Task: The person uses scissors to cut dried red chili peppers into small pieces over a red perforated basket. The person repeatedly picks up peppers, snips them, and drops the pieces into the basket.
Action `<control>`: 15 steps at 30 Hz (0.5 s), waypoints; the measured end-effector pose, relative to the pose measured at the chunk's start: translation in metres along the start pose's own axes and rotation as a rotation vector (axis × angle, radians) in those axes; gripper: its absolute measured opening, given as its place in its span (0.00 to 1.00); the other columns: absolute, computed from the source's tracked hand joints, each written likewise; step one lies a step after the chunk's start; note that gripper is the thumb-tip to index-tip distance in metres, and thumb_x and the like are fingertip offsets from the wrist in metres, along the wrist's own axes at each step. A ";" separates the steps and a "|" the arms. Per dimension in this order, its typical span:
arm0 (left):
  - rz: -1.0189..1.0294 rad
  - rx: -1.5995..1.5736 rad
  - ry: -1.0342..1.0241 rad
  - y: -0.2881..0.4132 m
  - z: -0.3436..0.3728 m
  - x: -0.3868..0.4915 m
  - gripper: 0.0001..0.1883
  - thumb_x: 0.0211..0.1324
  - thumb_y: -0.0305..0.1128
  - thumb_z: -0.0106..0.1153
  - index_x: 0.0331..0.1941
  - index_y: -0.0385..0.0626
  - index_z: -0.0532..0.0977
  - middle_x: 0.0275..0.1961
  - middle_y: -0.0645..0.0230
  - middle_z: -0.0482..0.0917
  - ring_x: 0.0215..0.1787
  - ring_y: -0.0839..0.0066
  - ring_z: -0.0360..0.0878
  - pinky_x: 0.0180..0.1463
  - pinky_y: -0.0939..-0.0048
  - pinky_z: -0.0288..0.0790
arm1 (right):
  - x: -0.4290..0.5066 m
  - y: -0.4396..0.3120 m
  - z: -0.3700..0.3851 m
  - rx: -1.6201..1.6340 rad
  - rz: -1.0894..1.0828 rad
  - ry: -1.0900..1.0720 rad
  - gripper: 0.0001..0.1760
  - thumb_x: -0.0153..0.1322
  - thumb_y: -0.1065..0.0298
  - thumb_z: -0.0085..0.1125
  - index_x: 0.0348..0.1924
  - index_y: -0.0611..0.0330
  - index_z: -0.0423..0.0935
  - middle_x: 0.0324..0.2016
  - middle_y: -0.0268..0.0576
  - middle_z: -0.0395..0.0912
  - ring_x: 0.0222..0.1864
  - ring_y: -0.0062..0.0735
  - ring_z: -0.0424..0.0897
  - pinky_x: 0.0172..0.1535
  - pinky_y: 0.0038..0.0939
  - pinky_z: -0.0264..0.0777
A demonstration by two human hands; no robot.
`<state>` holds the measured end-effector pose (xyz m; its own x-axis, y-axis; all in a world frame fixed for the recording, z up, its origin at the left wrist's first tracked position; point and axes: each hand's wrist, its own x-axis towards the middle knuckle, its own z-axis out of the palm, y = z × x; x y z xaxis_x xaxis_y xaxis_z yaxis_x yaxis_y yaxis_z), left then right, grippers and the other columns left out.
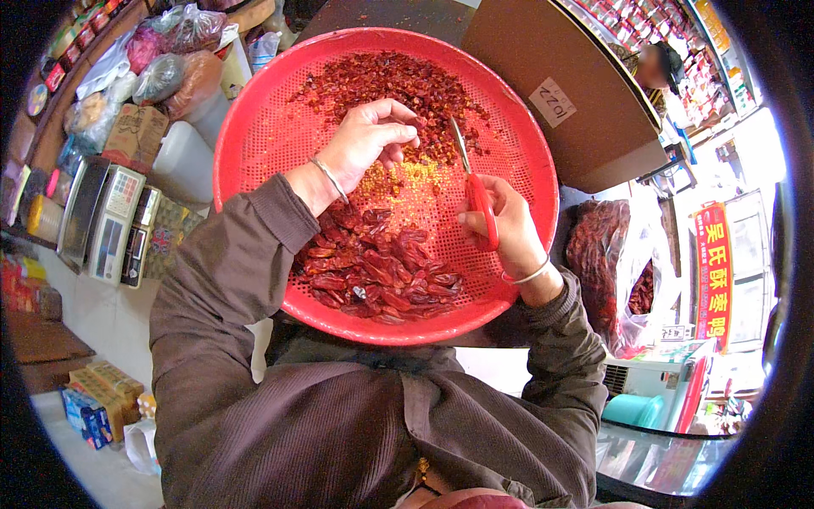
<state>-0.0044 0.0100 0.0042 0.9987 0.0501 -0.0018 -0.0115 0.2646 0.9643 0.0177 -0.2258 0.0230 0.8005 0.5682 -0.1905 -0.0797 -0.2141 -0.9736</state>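
A round red plastic sieve tray point(254, 146) lies before me. Whole dried red chilies point(388, 267) are heaped at its near side, cut chili pieces point(407, 76) at its far side, and yellow seeds point(413, 178) between them. My left hand point(375, 137) is over the middle with fingers curled; a small dark red bit shows at its fingertips, seemingly a chili piece. My right hand point(496, 216) holds red-handled scissors point(480, 197), their blades pointing away from me over the cut pieces, apart from my left hand.
A large cardboard box point(509, 57) stands at the tray's far right. Right of the tray is a plastic bag of dried chilies point(598, 261). Scales point(114, 223), filled plastic bags point(159, 76) and a white container point(184, 159) are at left. Another person point(658, 67) is at the upper right.
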 end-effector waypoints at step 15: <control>-0.024 -0.098 0.030 0.003 0.005 -0.004 0.09 0.60 0.32 0.50 0.42 0.44 0.71 0.33 0.69 0.79 0.24 0.86 0.72 0.28 0.83 0.67 | 0.019 0.003 0.017 -0.015 -0.097 0.021 0.25 0.63 0.67 0.65 0.50 0.62 0.65 0.29 0.29 0.69 0.32 0.15 0.68 0.38 0.18 0.64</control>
<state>-0.0083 0.0061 0.0081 0.9969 0.0711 -0.0342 0.0065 0.3587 0.9334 0.0223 -0.2018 0.0145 0.8160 0.5706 -0.0922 0.0080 -0.1706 -0.9853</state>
